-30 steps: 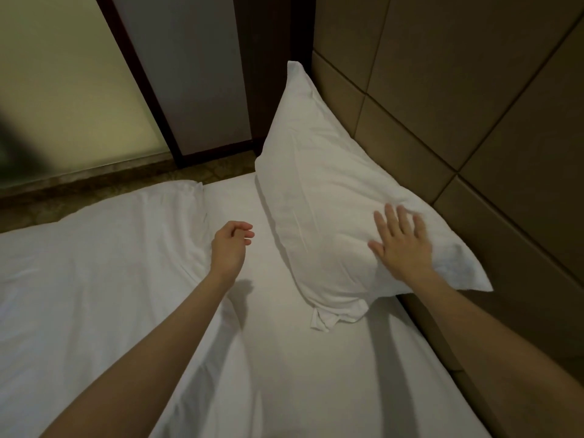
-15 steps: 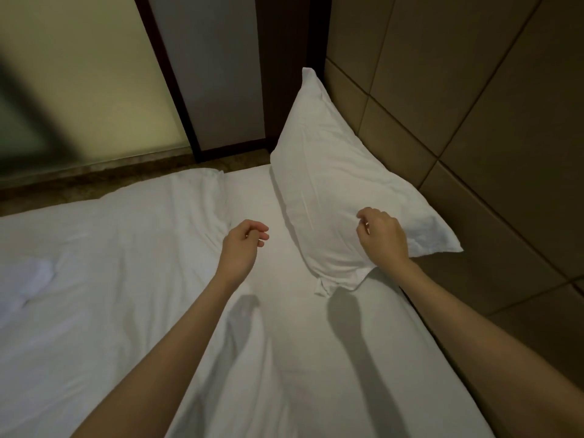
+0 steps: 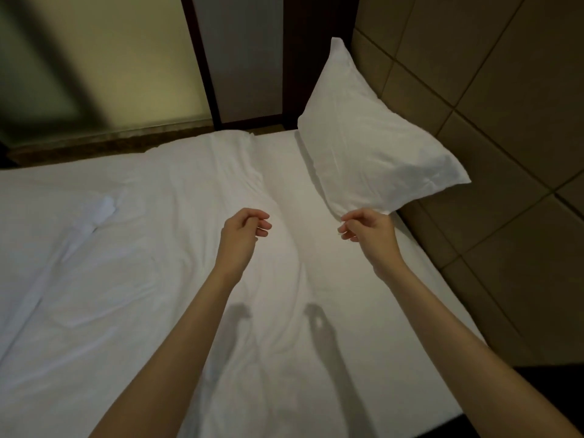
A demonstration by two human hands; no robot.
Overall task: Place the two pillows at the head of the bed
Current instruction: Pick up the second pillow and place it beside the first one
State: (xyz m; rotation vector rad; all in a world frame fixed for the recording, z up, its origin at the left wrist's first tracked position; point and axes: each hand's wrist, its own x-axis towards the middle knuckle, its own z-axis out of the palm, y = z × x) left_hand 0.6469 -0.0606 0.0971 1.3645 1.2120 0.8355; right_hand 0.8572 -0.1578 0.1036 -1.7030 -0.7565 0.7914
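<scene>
White pillow [image 3: 369,140] leans on padded headboard [image 3: 493,128] at far right corner of bed [image 3: 158,279]. R hand [image 3: 368,230] fingers loosely curled, empty, just below pillow's near corner. L hand [image 3: 241,233] half-curled, empty, above sheet.
</scene>
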